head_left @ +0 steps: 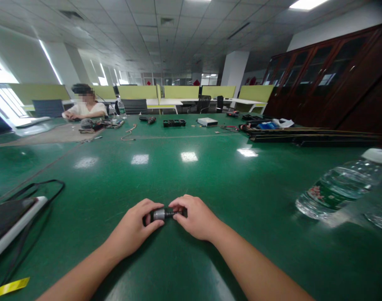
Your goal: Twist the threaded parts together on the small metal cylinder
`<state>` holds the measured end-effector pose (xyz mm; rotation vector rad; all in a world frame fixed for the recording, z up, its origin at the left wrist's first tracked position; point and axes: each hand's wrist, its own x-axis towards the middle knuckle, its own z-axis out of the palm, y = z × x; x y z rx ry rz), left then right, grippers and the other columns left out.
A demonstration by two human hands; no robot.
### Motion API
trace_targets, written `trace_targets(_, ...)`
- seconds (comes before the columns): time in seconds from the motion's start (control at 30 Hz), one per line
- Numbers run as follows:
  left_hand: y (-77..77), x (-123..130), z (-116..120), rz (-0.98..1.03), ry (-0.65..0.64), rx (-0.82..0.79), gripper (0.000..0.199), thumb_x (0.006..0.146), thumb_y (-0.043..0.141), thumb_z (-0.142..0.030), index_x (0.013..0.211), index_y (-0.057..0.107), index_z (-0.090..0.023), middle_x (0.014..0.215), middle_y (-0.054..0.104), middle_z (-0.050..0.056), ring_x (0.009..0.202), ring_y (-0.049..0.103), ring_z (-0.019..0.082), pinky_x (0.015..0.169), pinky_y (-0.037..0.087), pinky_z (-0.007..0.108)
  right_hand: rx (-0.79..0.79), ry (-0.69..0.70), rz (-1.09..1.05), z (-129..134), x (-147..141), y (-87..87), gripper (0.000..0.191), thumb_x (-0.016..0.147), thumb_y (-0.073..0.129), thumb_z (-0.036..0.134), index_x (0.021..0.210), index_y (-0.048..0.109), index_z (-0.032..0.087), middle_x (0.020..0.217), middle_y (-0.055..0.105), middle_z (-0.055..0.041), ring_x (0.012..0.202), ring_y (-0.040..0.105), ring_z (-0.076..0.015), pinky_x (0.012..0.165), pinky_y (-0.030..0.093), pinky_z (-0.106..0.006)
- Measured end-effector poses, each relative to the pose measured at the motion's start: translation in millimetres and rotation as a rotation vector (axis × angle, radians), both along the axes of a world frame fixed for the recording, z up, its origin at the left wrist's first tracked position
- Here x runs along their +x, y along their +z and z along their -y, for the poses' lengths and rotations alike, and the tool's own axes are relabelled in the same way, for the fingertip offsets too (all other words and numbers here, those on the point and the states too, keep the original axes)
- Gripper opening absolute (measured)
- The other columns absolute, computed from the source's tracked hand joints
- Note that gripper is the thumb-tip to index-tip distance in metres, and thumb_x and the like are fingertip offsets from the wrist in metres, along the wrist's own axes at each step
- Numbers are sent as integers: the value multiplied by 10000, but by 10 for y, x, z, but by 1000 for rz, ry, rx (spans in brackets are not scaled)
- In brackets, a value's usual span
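Observation:
A small silver-and-black cylindrical part (159, 214) lies sideways just above or on the green table, low in the middle of the head view. Its kind cannot be made out. My left hand (137, 221) is closed round its silver left end, thumb in front and fingers behind. On the other side, my right hand (193, 217) pinches the thin, dark, ridged right end between thumb and fingers. Something small and reddish shows at the right fingertips. Both ends of the part are partly hidden by my fingers.
On the right a water bottle (335, 192) leans in view. A phone-like device (15, 221) with a black strap lies at left. Across the green table (165, 167) are a drill (147, 119), a black tray (174, 123), a white box (207, 121), long dark strips (303, 136) and a seated person (87, 104).

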<state>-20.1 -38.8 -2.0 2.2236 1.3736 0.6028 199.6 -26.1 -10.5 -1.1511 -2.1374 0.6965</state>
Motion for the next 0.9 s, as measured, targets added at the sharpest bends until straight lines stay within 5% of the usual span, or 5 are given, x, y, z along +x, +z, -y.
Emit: trace_targets(0.9, -9, 17, 3, -13, 39, -8, 220, 880, 624, -347, 1056, 656, -218, 786, 597, -11, 681, 532, 169, 640, 395, 258, 53, 41, 105, -11, -16, 33, 122, 798, 696, 174, 907, 744, 199, 820, 684, -21, 818, 570, -169, 742, 414, -281)
